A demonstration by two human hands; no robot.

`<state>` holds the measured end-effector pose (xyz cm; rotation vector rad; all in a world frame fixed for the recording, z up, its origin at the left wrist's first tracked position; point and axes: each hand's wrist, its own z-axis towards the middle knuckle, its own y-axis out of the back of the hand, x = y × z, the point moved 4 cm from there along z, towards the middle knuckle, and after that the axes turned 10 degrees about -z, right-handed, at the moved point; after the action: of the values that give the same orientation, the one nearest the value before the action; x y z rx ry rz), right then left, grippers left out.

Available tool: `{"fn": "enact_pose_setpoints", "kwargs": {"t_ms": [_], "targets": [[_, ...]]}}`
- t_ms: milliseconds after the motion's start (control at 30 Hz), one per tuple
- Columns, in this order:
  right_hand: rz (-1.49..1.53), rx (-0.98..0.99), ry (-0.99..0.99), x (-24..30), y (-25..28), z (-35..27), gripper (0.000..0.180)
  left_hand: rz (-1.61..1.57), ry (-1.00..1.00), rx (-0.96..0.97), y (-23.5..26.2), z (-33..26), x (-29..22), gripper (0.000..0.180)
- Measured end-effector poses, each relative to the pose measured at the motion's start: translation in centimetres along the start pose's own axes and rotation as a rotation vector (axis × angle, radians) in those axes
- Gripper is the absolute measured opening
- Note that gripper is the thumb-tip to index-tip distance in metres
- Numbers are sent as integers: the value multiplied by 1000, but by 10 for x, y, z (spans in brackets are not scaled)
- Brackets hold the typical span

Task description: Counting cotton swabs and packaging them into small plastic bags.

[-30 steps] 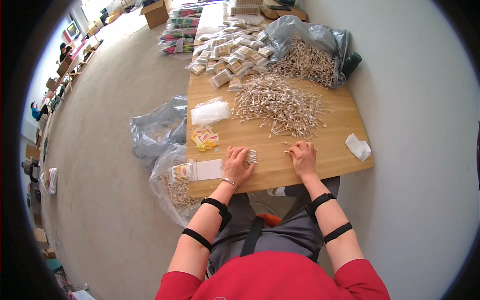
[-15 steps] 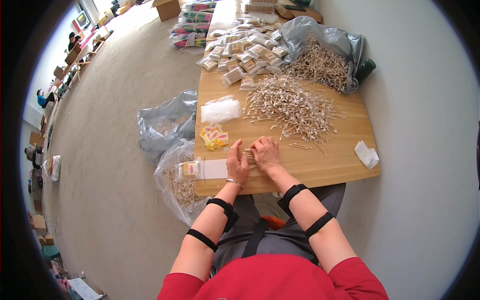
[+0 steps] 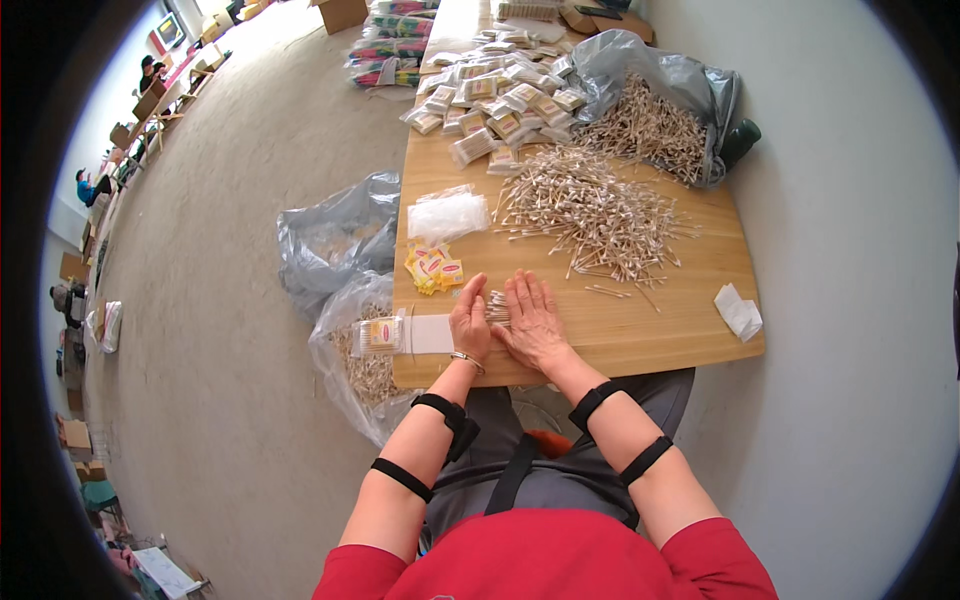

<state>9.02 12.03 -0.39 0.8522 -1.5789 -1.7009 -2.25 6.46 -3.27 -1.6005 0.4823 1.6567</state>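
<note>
A small row of cotton swabs point(image 3: 497, 308) lies on the table between my two hands. My left hand point(image 3: 470, 322) stands on its edge along the left side of the swabs, fingers straight. My right hand point(image 3: 531, 320) lies palm down with fingers stretched out, against their right side. Left of my left hand is a white strip point(image 3: 432, 334), and beyond it a filled clear packet of swabs point(image 3: 379, 336) at the table's left edge. Yellow printed cards point(image 3: 434, 268) and a stack of clear plastic bags point(image 3: 447, 214) lie just beyond my left hand.
A large heap of loose swabs point(image 3: 590, 212) covers the middle of the table point(image 3: 690, 310). Behind it are a grey bag of swabs point(image 3: 650, 125) and a pile of filled packets point(image 3: 500, 100). A folded white tissue point(image 3: 738, 312) lies at right. Plastic bags point(image 3: 340, 240) stand beside the left edge.
My right hand has gone from curled fingers over the swabs to lying flat with fingers stretched beside them. My left hand has stayed nearly in place.
</note>
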Motion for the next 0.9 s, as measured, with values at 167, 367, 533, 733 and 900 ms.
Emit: {"fn": "enact_pose_setpoints", "kwargs": {"t_ms": [167, 367, 533, 733, 900], "targets": [[57, 78, 90, 13, 3, -32, 83, -133, -8, -98, 1, -4, -2, 34], [9, 29, 101, 12, 3, -41, 83, -66, 26, -47, -3, -3, -5, 33], [47, -24, -9, -1, 11, -23, 85, -47, 5, -48, 3, 0, -1, 33], [82, -149, -45, -6, 9, -20, 79, -55, 26, -50, 1, -1, -2, 32], [500, -331, -204, -17, -4, -20, 64, -127, 24, -50, 1, 1, -1, 33]]}}
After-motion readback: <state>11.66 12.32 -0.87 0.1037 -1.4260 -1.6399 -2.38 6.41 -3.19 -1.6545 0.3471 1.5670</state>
